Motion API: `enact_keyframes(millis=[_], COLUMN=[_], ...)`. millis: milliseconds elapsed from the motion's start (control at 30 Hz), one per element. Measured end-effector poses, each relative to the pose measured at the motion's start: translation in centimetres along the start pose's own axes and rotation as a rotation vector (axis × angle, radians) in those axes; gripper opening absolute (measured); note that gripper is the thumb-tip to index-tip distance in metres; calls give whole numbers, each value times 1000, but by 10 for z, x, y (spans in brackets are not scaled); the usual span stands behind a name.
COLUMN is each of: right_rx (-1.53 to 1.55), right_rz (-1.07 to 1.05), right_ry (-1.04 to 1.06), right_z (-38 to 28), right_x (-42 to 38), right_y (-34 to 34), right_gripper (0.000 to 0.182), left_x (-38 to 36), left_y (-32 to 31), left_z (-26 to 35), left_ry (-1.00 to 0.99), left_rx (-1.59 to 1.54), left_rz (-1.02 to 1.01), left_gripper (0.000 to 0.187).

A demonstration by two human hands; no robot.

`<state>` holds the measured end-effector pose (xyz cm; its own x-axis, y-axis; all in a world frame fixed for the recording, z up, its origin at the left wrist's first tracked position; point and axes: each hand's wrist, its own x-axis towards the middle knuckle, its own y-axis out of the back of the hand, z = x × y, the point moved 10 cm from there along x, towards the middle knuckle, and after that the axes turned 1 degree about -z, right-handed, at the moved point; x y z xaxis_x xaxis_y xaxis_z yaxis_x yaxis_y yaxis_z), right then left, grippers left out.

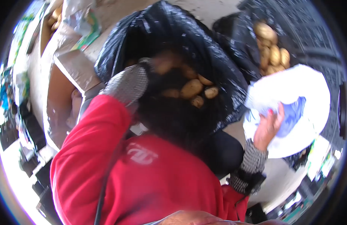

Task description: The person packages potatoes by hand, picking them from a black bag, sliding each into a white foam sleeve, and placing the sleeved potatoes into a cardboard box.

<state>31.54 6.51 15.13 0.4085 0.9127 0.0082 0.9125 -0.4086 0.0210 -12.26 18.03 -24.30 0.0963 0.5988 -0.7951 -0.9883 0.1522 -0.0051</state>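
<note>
My left hand (164, 63), with a grey patterned cuff at the wrist, reaches down into a large black plastic bag (119, 41). It is smeared by motion among the potatoes (191, 88), so whether its fingers grip one cannot be made out. Several potatoes lie in the dark inside of that bag. On the right, my right hand (268, 129) holds a white plastic bag (308, 86) by its edge, and the bag's mouth gapes beside the fingers. Part of the fingers is hidden by the plastic.
A second black bag (233, 35) with potatoes (274, 56) in it stands at the upper right, against a dark crate (312, 33). To the left is an opened cardboard box (63, 88). More potatoes (55, 17) sit in a container at the upper left.
</note>
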Motion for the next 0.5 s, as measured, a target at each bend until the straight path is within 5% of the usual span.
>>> enact_keyframes(millis=[67,267,367,500], right_rx=[-56,104,56,-5], right_rz=[25,-126,-200,-302], right_ry=[3,22,36,78], right_z=[-5,-21,-29,-48], right_x=[0,-15,-34,-68], right_y=[-6,-22,-33,-69], right_gripper=[37,20,18,15], left_x=[-93,-308,-358,-402], left_y=[-72,-169,-184,-201], left_z=[38,132,138,121], left_ry=[144,-103,-285,-186], left_rx=[-288,-602,-645,-914], left_rz=[-457,-1032,-1208,-1379], left_gripper=[49,76,89,96])
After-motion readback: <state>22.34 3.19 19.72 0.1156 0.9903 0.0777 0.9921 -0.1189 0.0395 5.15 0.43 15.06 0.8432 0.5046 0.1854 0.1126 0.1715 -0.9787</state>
